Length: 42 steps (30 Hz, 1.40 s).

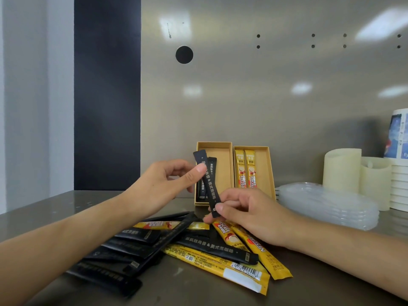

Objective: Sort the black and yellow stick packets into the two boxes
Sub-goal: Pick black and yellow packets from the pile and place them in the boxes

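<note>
**Black stick held in both hands in front of the left box**

The left box (214, 142) stands open on the metal counter (44, 208), against the steel back wall (265, 96). Just in front of it, one black packet (209, 188) is held tilted, its upper end lying over the box's left side and its lower end nearer the camera. The left hand (163, 184) pinches the upper part of this stick between thumb and fingertips; the fingers behind it are mostly hidden. The right hand (249, 215) pinches the lower end, thumb on top.

Inside the left box another black stick (212, 162) shows its top end. The held stick and the left hand cover most of what lies there, so the count of black sticks inside cannot be told.

Touching the left box on its right is the right box (263, 168), holding two yellow packets (245, 171) side by side; its near end is hidden behind the right hand.

In front of the left box, toward the camera, lies a loose pile of black packets (132, 250) and yellow packets (220, 263), overlapping. The right hand covers the far ends of some yellow ones.

Well to the right of the left box sit a stack of clear plastic lids (326, 204), two cream candles (341, 168) and a stack of paper cups (399, 184), the cups cut off by the frame edge.
</note>
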Each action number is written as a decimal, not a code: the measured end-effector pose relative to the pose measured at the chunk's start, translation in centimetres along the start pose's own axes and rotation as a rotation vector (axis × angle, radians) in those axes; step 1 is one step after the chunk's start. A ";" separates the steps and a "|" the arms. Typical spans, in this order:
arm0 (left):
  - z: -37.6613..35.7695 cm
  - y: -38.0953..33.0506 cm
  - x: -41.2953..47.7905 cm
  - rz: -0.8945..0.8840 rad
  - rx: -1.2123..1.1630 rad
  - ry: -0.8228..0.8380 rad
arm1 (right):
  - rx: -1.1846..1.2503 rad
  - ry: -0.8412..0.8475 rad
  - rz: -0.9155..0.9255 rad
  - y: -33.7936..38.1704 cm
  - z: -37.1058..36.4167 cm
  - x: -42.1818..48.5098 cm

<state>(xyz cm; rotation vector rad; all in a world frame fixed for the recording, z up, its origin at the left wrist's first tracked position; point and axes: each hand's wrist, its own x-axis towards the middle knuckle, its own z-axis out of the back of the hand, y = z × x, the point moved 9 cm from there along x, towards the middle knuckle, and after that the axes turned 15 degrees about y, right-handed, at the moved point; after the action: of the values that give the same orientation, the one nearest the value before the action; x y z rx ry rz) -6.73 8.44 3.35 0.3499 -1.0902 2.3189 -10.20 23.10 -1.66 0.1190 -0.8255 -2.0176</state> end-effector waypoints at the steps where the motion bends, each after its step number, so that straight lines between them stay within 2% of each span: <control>1: 0.2 -0.2 0.0 -0.015 -0.006 -0.015 | -0.020 0.013 -0.005 0.1 -0.2 -0.1; 6: 0.7 0.0 -0.1 -0.015 -0.089 -0.048 | -0.093 0.015 -0.021 0.2 -0.5 -0.1; 17: 0.1 -0.5 0.0 -0.073 -0.051 -0.022 | -0.071 -0.177 0.112 0.5 1.4 -0.3; 25: -1.0 -0.5 -0.2 -0.037 -0.009 0.051 | -0.051 -0.217 0.135 0.5 1.7 -0.7; 42: -1.5 -0.8 -0.1 -0.076 0.051 0.071 | -0.065 -0.265 0.151 0.8 1.9 -0.9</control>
<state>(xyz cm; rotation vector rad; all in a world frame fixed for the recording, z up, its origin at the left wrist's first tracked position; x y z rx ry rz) -6.19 9.98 2.90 0.3207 -0.9680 2.2771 -9.91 24.49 0.07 -0.2457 -0.9036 -1.9385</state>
